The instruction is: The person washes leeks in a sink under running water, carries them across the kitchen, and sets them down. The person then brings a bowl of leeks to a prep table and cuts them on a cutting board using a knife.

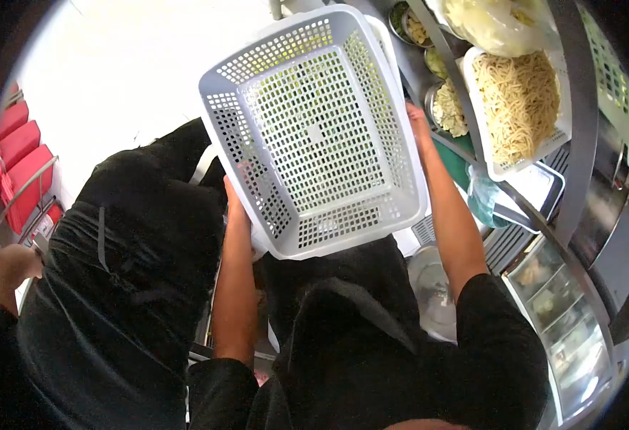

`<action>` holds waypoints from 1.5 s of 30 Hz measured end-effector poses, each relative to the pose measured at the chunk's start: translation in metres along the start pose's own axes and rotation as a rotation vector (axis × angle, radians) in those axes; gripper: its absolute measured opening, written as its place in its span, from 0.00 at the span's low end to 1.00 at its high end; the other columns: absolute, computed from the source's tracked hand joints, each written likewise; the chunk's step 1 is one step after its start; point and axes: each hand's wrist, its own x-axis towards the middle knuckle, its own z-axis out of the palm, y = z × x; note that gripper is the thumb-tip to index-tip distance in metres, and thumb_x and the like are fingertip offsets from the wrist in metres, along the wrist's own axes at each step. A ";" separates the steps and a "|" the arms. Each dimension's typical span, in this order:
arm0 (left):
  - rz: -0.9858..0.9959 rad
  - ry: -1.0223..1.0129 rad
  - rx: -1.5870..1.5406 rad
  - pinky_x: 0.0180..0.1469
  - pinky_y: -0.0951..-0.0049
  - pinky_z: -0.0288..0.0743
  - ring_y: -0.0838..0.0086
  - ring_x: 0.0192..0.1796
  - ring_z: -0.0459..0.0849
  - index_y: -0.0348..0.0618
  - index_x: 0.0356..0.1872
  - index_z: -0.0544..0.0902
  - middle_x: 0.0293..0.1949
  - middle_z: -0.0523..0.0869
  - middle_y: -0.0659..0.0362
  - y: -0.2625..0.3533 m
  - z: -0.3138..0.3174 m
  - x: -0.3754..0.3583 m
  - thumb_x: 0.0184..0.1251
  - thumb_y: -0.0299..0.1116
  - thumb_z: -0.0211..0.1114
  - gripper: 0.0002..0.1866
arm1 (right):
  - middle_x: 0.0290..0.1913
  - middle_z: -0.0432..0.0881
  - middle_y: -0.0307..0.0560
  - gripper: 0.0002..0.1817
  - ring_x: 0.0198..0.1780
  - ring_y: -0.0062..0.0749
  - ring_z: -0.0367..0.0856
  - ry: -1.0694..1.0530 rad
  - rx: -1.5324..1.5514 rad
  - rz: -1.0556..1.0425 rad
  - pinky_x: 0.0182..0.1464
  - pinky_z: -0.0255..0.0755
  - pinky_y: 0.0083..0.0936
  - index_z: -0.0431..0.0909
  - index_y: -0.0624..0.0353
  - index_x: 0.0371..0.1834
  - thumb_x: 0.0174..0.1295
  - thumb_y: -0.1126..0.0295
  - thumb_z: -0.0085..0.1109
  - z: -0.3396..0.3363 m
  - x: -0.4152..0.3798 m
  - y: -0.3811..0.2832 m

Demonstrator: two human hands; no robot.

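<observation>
A grey plastic basket (314, 132) with slotted walls and floor is held up in front of me, tilted, its inside facing me. Another white rim (382, 39) shows behind its upper right edge, and green-yellow stuff shows through the slots. My left hand (234, 197) grips the basket's left side; its fingers are partly hidden behind the wall. On the opposite side my right hand (418, 127) holds the edge, with most fingers out of sight behind it. The inside of the front basket holds no food that I can see.
On the right, a white basket of noodles (518, 107) stands on a metal shelf, below a plastic bag of pale food (501, 25). Bowls of chopped food (449, 107) sit nearby. Lidded compartments (561, 322) lie lower right. A person in black (135, 236) stands close at left.
</observation>
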 end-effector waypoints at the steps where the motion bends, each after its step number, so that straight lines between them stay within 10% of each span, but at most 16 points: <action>1: -0.016 -0.016 -0.013 0.30 0.71 0.77 0.70 0.27 0.82 0.33 0.44 0.80 0.29 0.83 0.55 -0.006 -0.005 0.003 0.64 0.38 0.56 0.17 | 0.39 0.83 0.40 0.13 0.37 0.22 0.79 0.022 -0.011 0.025 0.42 0.75 0.23 0.81 0.64 0.44 0.55 0.83 0.55 0.002 -0.006 0.003; 11: -0.051 0.115 0.083 0.25 0.70 0.72 0.72 0.23 0.79 0.35 0.34 0.82 0.24 0.81 0.58 0.035 0.028 -0.038 0.61 0.37 0.58 0.13 | 0.38 0.82 0.41 0.13 0.36 0.23 0.78 -0.053 0.078 0.142 0.41 0.73 0.23 0.80 0.66 0.45 0.55 0.79 0.56 0.000 -0.006 0.000; 15: -0.184 0.169 0.029 0.28 0.70 0.76 0.70 0.26 0.82 0.36 0.38 0.81 0.28 0.83 0.57 0.027 0.016 -0.038 0.62 0.38 0.56 0.15 | 0.31 0.81 0.37 0.17 0.28 0.20 0.73 -0.015 -0.347 0.112 0.31 0.68 0.20 0.81 0.62 0.42 0.49 0.83 0.49 0.004 0.015 -0.003; 20: -0.248 0.225 -0.095 0.37 0.67 0.82 0.68 0.35 0.84 0.38 0.48 0.78 0.36 0.83 0.55 0.014 0.021 -0.029 0.67 0.42 0.52 0.19 | 0.28 0.79 0.35 0.18 0.25 0.19 0.71 -0.140 -0.183 0.210 0.29 0.66 0.20 0.81 0.63 0.39 0.44 0.82 0.49 0.000 0.055 -0.007; 24: -0.294 0.250 -0.029 0.36 0.66 0.82 0.69 0.35 0.84 0.38 0.49 0.77 0.37 0.83 0.56 0.047 0.053 -0.036 0.69 0.41 0.51 0.18 | 0.36 0.82 0.39 0.12 0.35 0.18 0.76 -0.232 -0.519 0.108 0.39 0.71 0.20 0.80 0.65 0.43 0.56 0.77 0.53 0.003 0.084 -0.028; 40: -0.260 0.403 0.027 0.32 0.70 0.78 0.70 0.29 0.83 0.38 0.40 0.81 0.30 0.83 0.58 0.108 0.108 -0.032 0.67 0.37 0.54 0.13 | 0.36 0.82 0.41 0.11 0.32 0.22 0.79 -0.183 0.008 0.373 0.34 0.74 0.22 0.78 0.64 0.44 0.57 0.78 0.57 0.018 0.140 -0.039; 45: -0.268 0.461 -0.183 0.47 0.72 0.78 0.73 0.44 0.83 0.40 0.50 0.79 0.43 0.84 0.58 0.113 0.114 -0.054 0.69 0.36 0.52 0.15 | 0.31 0.80 0.37 0.07 0.29 0.20 0.75 -0.118 -0.038 0.328 0.32 0.71 0.22 0.78 0.63 0.39 0.58 0.78 0.53 0.038 0.167 -0.040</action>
